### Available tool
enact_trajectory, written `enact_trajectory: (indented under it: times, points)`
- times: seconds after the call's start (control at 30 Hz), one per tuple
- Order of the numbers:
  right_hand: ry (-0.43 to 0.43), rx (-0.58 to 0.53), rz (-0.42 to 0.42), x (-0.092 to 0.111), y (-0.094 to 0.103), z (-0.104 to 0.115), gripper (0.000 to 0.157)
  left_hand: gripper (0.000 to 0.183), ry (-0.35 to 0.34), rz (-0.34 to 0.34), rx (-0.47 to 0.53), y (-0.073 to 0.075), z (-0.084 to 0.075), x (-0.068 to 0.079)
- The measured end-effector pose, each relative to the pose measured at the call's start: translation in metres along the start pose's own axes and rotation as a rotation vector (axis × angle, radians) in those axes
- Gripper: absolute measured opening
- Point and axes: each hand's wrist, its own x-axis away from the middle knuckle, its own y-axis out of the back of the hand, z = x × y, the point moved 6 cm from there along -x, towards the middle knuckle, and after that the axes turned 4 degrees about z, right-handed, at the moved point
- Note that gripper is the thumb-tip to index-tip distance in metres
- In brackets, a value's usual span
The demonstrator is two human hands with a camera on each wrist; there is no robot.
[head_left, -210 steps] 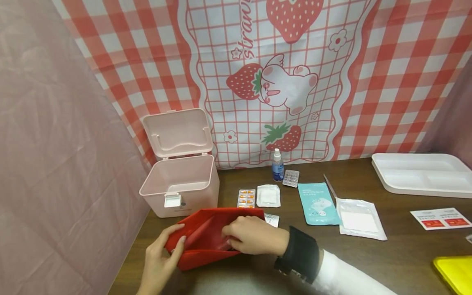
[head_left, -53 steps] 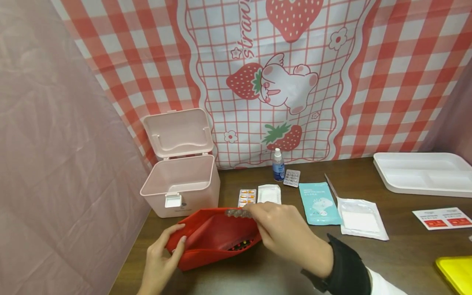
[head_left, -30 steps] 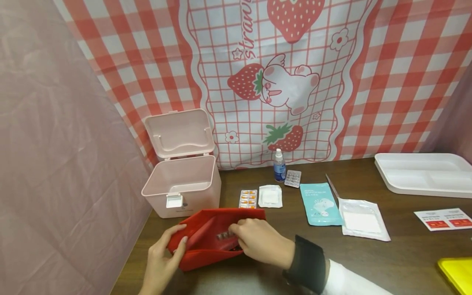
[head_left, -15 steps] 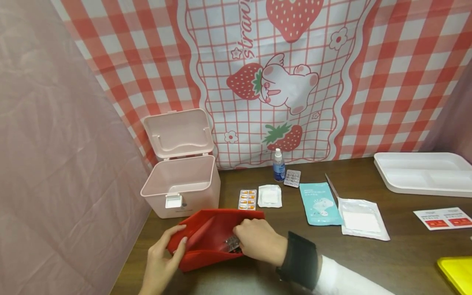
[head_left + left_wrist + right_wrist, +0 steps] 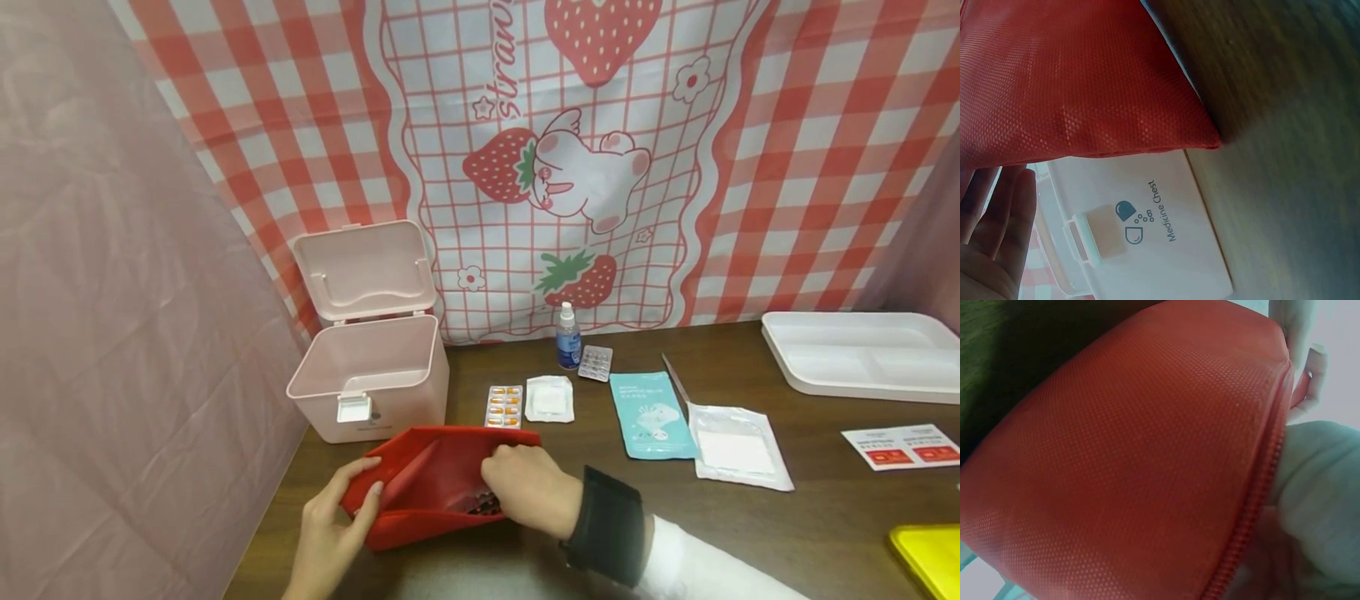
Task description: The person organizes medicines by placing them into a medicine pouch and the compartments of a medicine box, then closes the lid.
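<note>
A red zippered pouch [image 5: 427,531] lies on the table with its mouth spread. My left hand [image 5: 330,523] grips its left end, thumb on the near side of the opening. My right hand [image 5: 531,488] reaches into the right part of the mouth with curled fingers. A blister pack [image 5: 482,503] shows dark against the pouch's inside, right at those fingers. The fingertips are hidden. In the right wrist view, the pouch's outer wall [image 5: 1135,456] covers most of the picture. The left wrist view shows the pouch's corner [image 5: 1166,119] beside the chest.
Behind the pouch stands a pink medicine chest [image 5: 367,367], lid up. Orange capsules in a blister [image 5: 503,407], a gauze packet [image 5: 550,399], a spray bottle [image 5: 567,337], a teal packet [image 5: 652,417] and larger gauze [image 5: 738,447] lie rightward. A white tray [image 5: 862,379] is at far right.
The right hand had the blister pack above the pouch's rim, then lowered it inside, where the pack now sits deeper. A small white packet behind the pouch is gone. The left hand stays put.
</note>
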Motion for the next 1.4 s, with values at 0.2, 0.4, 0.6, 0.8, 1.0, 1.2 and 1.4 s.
enact_trajectory:
  times: [0.2, 0.4, 0.6, 0.8, 1.0, 1.2, 1.4]
  points:
    - [0.016, 0.039, -0.065, 0.003, 0.004, 0.001, 0.011, 0.043, 0.004, 0.003, -0.003, 0.0, 0.0, 0.0]
    - [0.042, 0.027, -0.128, 0.006, 0.012, 0.002, 0.012, 0.042, 0.005, -0.002, -0.008, 0.0, 0.001, 0.0]
    - [0.077, -0.017, -0.216, 0.014, 0.025, 0.003, 0.012, 0.042, 0.008, -0.005, -0.016, 0.0, 0.002, 0.001]
    - [0.085, -0.058, -0.287, 0.025, 0.041, 0.002, 0.014, 0.042, 0.007, -0.007, -0.022, 0.0, 0.002, 0.001]
    - [0.057, -0.137, -0.374, 0.041, 0.056, -0.009, 0.012, 0.043, 0.004, -0.006, -0.023, -0.001, 0.004, 0.001]
    - [-0.026, -0.155, -0.43, 0.053, 0.066, -0.033, 0.011, 0.042, -0.013, -0.012, -0.01, -0.001, 0.005, 0.002]
    - [-0.153, -0.149, -0.416, 0.061, 0.059, -0.068, 0.009, 0.043, -0.003, -0.008, -0.011, -0.001, 0.006, 0.002]
